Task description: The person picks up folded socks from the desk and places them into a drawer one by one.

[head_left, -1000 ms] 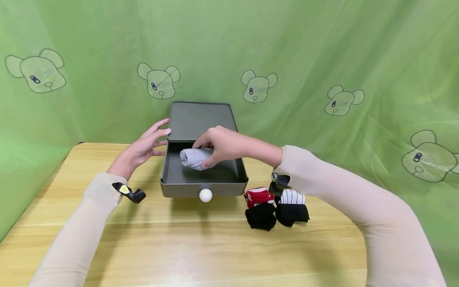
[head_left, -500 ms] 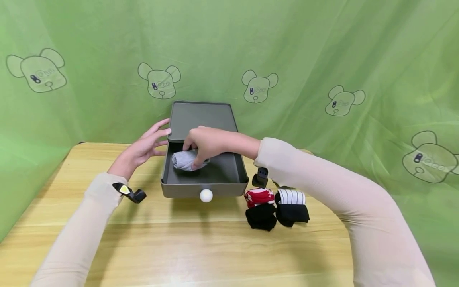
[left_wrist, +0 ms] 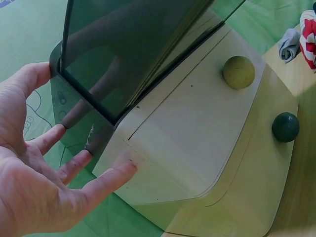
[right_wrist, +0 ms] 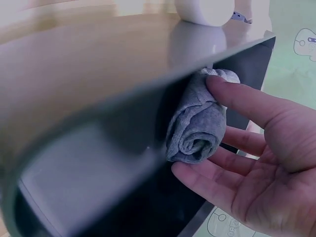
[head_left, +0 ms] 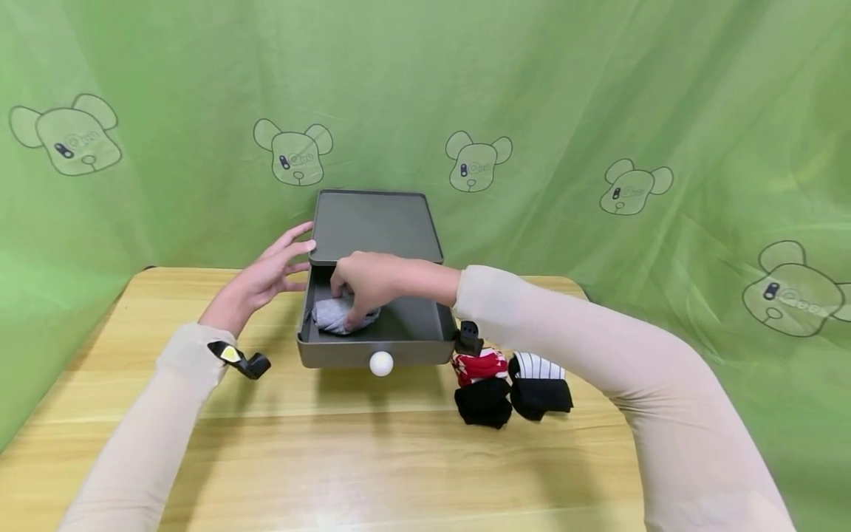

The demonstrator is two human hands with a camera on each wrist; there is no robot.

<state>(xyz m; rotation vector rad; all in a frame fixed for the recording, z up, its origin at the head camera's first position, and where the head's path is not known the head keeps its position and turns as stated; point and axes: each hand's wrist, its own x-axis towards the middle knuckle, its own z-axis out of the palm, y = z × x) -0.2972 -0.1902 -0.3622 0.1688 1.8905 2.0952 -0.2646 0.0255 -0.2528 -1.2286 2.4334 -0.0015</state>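
Observation:
My right hand [head_left: 367, 282] reaches into the left part of the pulled-out drawer [head_left: 379, 352] of a dark grey box [head_left: 375, 225]. Its thumb and fingers pinch a rolled grey sock [head_left: 329, 315], low near the drawer's left wall. In the right wrist view the sock [right_wrist: 197, 121] shows its spiral end, with the thumb on one side and fingers on the other. Beside the box's left side, my left hand [head_left: 266, 275] spreads its fingers, thumb against the upper edge. In the left wrist view this hand [left_wrist: 54, 163] holds nothing. That view looks doubled and blurred.
A round white knob [head_left: 381, 363] sticks out from the drawer front. Right of the drawer on the wooden table [head_left: 319, 458] lie a red-and-white folded sock [head_left: 480, 364], black folded cloths [head_left: 483, 403] and a white striped piece [head_left: 540, 366]. A green curtain [head_left: 558, 207] hangs behind.
My right hand has moved left and down inside the drawer with the grey sock, which now sits lower near the left wall. The left hand has stayed at the box's side.

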